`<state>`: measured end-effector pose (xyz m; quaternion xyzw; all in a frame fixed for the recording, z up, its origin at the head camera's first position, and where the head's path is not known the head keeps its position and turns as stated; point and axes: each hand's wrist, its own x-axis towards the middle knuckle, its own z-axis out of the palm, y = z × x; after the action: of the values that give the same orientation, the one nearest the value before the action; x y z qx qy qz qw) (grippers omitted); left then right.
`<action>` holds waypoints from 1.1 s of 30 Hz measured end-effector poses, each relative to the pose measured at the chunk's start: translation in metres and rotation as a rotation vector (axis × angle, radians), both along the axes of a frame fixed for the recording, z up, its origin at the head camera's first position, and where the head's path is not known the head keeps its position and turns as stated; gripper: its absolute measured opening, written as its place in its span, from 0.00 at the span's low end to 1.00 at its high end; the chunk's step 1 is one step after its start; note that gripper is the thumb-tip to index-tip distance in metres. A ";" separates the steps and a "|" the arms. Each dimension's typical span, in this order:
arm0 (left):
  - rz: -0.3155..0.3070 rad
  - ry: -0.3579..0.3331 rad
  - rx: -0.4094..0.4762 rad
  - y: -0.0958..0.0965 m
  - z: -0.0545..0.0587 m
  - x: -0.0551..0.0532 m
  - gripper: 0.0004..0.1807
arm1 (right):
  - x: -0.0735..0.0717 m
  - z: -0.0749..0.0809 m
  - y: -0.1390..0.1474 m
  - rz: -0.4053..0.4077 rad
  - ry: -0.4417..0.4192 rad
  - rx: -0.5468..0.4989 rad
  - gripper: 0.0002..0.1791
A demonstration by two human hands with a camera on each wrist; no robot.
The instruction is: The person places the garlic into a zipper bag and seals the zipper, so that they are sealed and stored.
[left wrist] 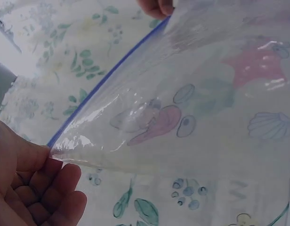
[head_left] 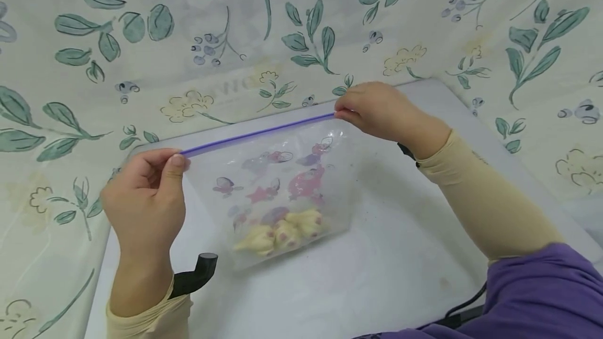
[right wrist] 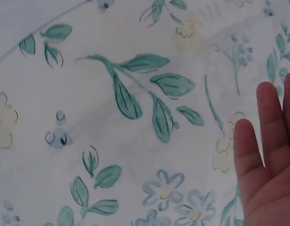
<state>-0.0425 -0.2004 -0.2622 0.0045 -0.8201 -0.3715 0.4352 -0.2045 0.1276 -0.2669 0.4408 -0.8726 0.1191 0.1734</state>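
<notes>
A clear zip bag [head_left: 264,171] printed with pink and grey sea animals hangs between my two hands, its purple zip strip [head_left: 254,134] along the top. Several pale yellow, figure-like pieces [head_left: 287,232] lie at the bottom of the bag. At the strip's left end, my left hand [head_left: 153,192] pinches the corner between thumb and finger. My right hand [head_left: 377,106] pinches the opposite corner, higher in the head view. In the right wrist view only some extended fingers of the right hand [right wrist: 272,155] show; the bag is out of sight there.
Beneath the bag is a white tabletop [head_left: 377,276]. A cloth [head_left: 264,30] with leaves and flowers hangs behind and beside it. Dark wrist-worn devices, such as the black one [head_left: 195,276] on the left wrist, stick out near the sleeves.
</notes>
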 end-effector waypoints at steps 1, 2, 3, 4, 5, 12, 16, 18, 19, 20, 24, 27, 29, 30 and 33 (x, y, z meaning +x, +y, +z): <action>0.002 0.022 0.005 0.002 0.002 0.002 0.10 | 0.000 0.000 -0.002 0.000 0.028 0.006 0.10; 0.008 0.050 0.009 0.005 0.004 0.004 0.10 | -0.001 0.001 -0.004 -0.005 0.055 0.014 0.10; 0.012 0.086 0.015 0.008 0.005 0.006 0.10 | -0.002 0.002 -0.007 -0.010 0.082 0.025 0.10; 0.019 0.130 0.012 0.010 0.007 0.009 0.11 | -0.003 0.003 -0.013 -0.009 0.118 0.029 0.10; 0.024 0.184 0.004 0.011 0.008 0.012 0.11 | -0.004 0.003 -0.018 -0.006 0.160 0.026 0.10; -0.116 0.502 -0.045 0.045 0.004 0.029 0.07 | -0.019 -0.010 -0.054 0.066 0.466 -0.093 0.09; -0.343 0.550 -0.166 0.080 0.000 0.038 0.06 | -0.025 -0.024 -0.056 0.081 0.540 -0.156 0.05; -0.465 0.522 -0.247 0.101 0.002 0.038 0.05 | -0.027 -0.030 -0.048 0.067 0.545 -0.171 0.03; -0.525 0.497 -0.277 0.112 0.002 0.037 0.05 | -0.028 -0.033 -0.041 0.059 0.538 -0.168 0.03; -0.580 0.467 -0.306 0.123 0.002 0.036 0.05 | -0.029 -0.036 -0.033 0.050 0.525 -0.159 0.03; -0.723 0.319 -0.384 0.158 -0.010 0.023 0.04 | -0.032 -0.052 0.003 -0.007 0.452 -0.118 0.07; -0.784 0.189 -0.429 0.180 -0.028 0.014 0.05 | -0.031 -0.063 0.026 -0.059 0.404 -0.076 0.08; -0.803 0.106 -0.467 0.194 -0.043 0.007 0.07 | -0.032 -0.071 0.039 -0.087 0.358 -0.033 0.07; -0.808 0.070 -0.489 0.200 -0.051 0.004 0.07 | -0.032 -0.074 0.044 -0.098 0.331 -0.002 0.08; -0.796 -0.009 -0.549 0.219 -0.077 -0.004 0.09 | -0.035 -0.087 0.055 -0.119 0.244 0.109 0.08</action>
<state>-0.0467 0.0185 -0.3391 -0.4231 -0.8277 -0.2790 0.2410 -0.2393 0.1829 -0.3537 0.4084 -0.8747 0.0068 0.2608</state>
